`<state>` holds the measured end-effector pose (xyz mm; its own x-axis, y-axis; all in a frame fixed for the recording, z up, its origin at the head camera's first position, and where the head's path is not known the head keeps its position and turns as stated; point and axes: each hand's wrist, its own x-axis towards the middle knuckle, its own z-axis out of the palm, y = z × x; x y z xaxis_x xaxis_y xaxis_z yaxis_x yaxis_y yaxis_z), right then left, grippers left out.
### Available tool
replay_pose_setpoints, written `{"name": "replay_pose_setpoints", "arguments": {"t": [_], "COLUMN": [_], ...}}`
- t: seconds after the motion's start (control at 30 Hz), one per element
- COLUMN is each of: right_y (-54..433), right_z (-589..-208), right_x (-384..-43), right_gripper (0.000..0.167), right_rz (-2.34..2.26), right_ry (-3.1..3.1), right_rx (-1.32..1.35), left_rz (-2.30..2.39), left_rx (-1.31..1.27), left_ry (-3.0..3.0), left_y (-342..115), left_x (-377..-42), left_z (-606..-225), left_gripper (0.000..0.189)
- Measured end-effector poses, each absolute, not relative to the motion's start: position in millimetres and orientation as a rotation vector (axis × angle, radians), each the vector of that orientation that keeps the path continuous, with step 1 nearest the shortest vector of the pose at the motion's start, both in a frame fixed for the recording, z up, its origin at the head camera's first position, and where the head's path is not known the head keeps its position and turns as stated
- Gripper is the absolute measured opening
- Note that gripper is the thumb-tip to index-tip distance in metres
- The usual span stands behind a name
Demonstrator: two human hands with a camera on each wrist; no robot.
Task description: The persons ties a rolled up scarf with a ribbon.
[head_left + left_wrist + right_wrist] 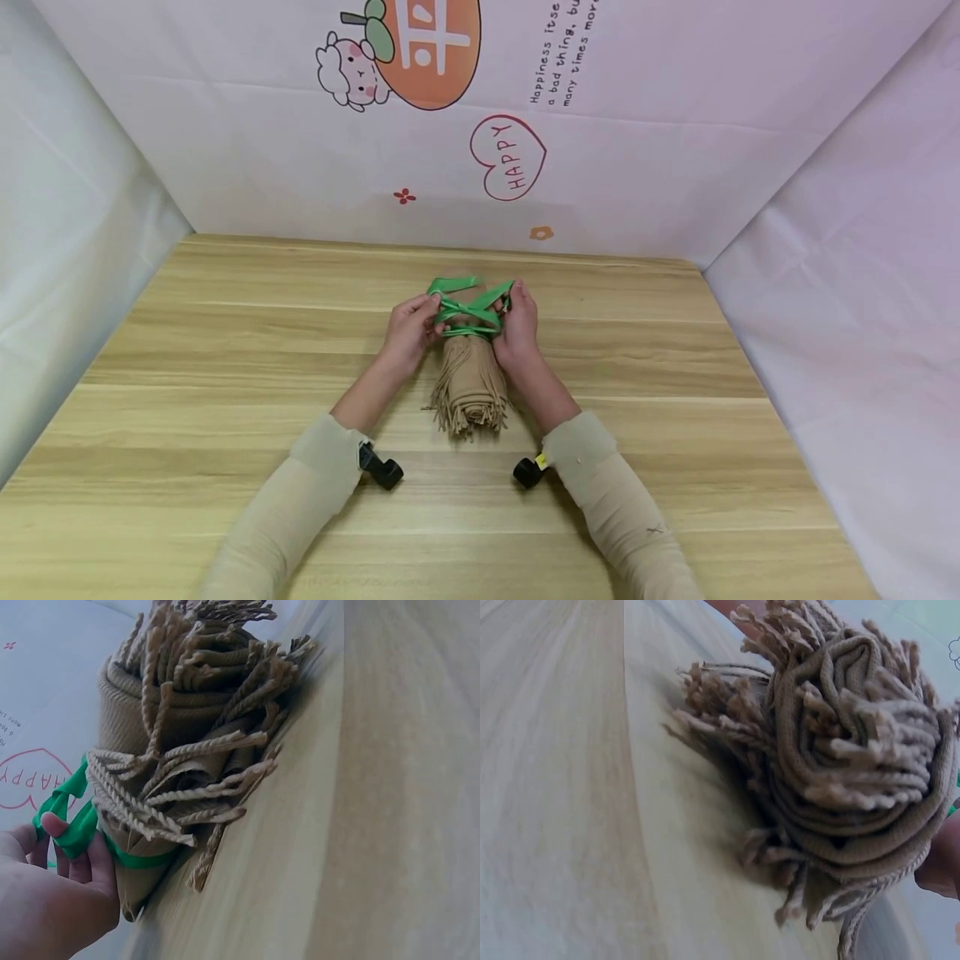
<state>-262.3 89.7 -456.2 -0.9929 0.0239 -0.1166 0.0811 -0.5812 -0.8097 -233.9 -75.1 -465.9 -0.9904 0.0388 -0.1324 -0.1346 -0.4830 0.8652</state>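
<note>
A brown scarf point(472, 375), rolled up with twisted fringe at its near end, lies on the table between the hands. Green ribbon point(461, 307) goes round the roll and crosses over itself on top, with one tail loose beyond. My left hand point(408, 333) pinches a folded length of that ribbon between thumb and fingers, as the left wrist view shows close up. On the other side, my right hand point(519, 329) grips the ribbon's other strand beside the roll. In the right wrist view the scarf's coiled end point(855, 757) hides most of the right hand.
The wood-grain table point(180, 433) stretches out to both sides. Behind it stands a white printed cloth point(645, 175), and plain white cloth point(825, 275) hangs at the sides. A small black device point(386, 475) sits at the left cuff, another point(527, 472) at the right.
</note>
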Motion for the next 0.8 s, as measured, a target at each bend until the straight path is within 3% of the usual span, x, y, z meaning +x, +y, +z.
{"name": "replay_pose_setpoints", "arguments": {"t": [0.8], "right_y": [104], "right_z": [-468], "right_x": [-262], "right_gripper": [0.042], "right_rz": [-2.679], "right_ry": [1.528], "right_rx": [0.103], "left_rz": [2.493], "left_rx": [-0.134], "left_ry": [1.537], "left_y": [-93], "left_x": [-227], "left_z": [-466], "left_gripper": [0.031]}}
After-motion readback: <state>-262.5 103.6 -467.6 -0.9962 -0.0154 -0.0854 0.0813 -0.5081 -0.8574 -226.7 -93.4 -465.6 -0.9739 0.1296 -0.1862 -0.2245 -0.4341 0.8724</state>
